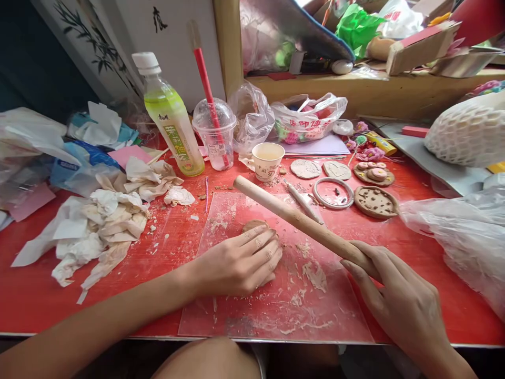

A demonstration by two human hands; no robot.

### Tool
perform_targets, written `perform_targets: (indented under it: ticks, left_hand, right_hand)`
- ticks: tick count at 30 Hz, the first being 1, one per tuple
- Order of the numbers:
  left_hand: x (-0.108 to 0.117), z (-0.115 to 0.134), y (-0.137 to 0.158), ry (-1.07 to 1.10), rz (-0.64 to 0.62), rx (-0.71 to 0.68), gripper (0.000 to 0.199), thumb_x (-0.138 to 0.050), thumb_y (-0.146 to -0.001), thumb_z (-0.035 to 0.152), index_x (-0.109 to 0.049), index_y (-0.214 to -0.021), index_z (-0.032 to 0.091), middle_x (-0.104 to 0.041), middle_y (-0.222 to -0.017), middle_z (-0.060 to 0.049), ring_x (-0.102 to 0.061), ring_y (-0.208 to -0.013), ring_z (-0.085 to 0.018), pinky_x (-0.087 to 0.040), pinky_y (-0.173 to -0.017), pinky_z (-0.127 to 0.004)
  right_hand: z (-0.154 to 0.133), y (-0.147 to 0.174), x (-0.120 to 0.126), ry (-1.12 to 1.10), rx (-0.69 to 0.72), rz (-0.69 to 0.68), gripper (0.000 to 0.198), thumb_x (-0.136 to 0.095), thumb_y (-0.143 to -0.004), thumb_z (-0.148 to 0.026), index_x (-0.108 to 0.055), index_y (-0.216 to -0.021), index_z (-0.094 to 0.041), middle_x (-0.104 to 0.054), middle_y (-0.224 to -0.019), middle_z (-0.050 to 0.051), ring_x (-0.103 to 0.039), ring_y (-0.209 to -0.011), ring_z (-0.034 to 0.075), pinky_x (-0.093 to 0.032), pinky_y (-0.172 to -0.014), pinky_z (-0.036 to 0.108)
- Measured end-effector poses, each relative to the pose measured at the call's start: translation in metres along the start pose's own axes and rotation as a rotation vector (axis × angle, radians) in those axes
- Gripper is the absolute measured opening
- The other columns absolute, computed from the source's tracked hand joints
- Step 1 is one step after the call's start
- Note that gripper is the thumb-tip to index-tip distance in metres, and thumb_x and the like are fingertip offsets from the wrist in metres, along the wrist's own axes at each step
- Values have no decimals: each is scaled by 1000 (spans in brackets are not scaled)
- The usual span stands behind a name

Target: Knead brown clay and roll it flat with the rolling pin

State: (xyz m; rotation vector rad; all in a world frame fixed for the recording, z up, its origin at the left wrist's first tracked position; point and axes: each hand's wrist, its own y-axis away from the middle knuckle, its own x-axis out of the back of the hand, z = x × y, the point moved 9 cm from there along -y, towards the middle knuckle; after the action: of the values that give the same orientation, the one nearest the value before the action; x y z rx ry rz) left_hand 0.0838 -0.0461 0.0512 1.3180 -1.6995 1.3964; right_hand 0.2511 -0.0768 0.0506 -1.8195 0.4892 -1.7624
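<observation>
My right hand [402, 289] is closed round one end of a wooden rolling pin [292, 213], which slants up to the left above the sheet. My left hand [244, 260] lies flat, fingers stretched out, over a piece of brown clay [254, 225]; only the clay's far edge shows past the fingers. Beneath is a clear plastic sheet [335, 310] smeared with clay scraps. Just beyond the rolling pin rests a pen-like tool [303, 202]. Near it are a clay ring [334, 180] and a round clay piece [374, 202] dotted with dark bits.
Crumpled tissues [106, 223] cover the left side. Behind the sheet stand a drink bottle [173, 126], a plastic cup [216, 139] with a red straw and a paper cup [268, 160]. Flat clay discs [305, 169] lie behind the ring. A plastic bag [465, 231] bulges at right.
</observation>
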Motion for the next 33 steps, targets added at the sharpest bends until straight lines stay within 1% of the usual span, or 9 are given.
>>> perform_targets:
  ticks: [5,11,16,19,23,26,28,30,33]
  left_hand:
    - [6,-17,-4,63,91,68,24,-53,-88,25,-62,-100,6,-69,-98,-10,-61,-102,-22,-47,-99,-39]
    - [6,-55,1,128,8,319,33,-44,-93,33,-59,-108,9,-65,-109,-11,-60,-104,-20,-53,-89,-33]
    - [11,-21,14,163,-109,75,39,-41,-94,30,-46,-128,13,-49,-135,-7,-36,-132,-16,-26,-114,-35]
    - [-7,-23,27,170,-249,158,44,-36,-95,30,-37,-136,13,-39,-142,-6,-26,-136,-17,-17,-116,-38]
    - [-23,-31,34,242,-355,233,49,-31,-96,29,-26,-141,11,-30,-146,-7,-20,-138,-20,-20,-114,-40]
    - [4,-32,29,295,-239,210,45,-28,-97,30,-32,-139,14,-42,-140,-5,-31,-135,-19,-29,-110,-36]
    - [42,-37,27,291,-24,264,40,-26,-97,29,-40,-134,20,-57,-127,-3,-44,-126,-16,-35,-106,-35]
    - [76,-48,32,199,194,416,40,-23,-97,29,-44,-131,25,-61,-119,-2,-51,-117,-17,-40,-101,-37]
    - [74,-55,30,-4,163,494,43,-30,-95,35,-44,-131,15,-54,-129,-9,-45,-123,-24,-35,-104,-44]
  right_hand:
    - [4,1,0,-17,-43,-7,30,-48,-89,-36,-59,-104,-13,-68,-88,8,-65,-72,19,-42,-58,27]
    - [7,1,-2,-39,-73,-39,31,-47,-90,-37,-58,-106,-14,-68,-89,8,-65,-74,21,-43,-59,28]
    - [7,2,-2,-44,-77,-47,31,-46,-90,-37,-58,-106,-14,-68,-90,8,-65,-74,21,-43,-59,28]
    - [8,2,-3,-39,-93,-46,31,-47,-89,-37,-59,-105,-14,-68,-91,8,-65,-74,21,-43,-59,28]
    - [9,1,-2,-60,-88,-26,30,-48,-89,-37,-58,-107,-15,-68,-91,8,-65,-74,20,-45,-61,28]
    - [7,0,3,-100,-40,-4,27,-49,-89,-33,-57,-107,-15,-68,-90,7,-65,-74,19,-46,-65,28]
    - [0,-2,8,-151,39,-12,25,-49,-89,-31,-55,-108,-15,-68,-90,7,-65,-76,18,-48,-67,28]
    - [-14,-5,11,-204,146,-41,25,-50,-89,-30,-54,-109,-15,-68,-89,7,-65,-77,18,-49,-70,28]
    - [-36,-15,11,-234,280,-57,26,-51,-87,-30,-55,-108,-15,-68,-87,7,-64,-77,18,-49,-71,28]
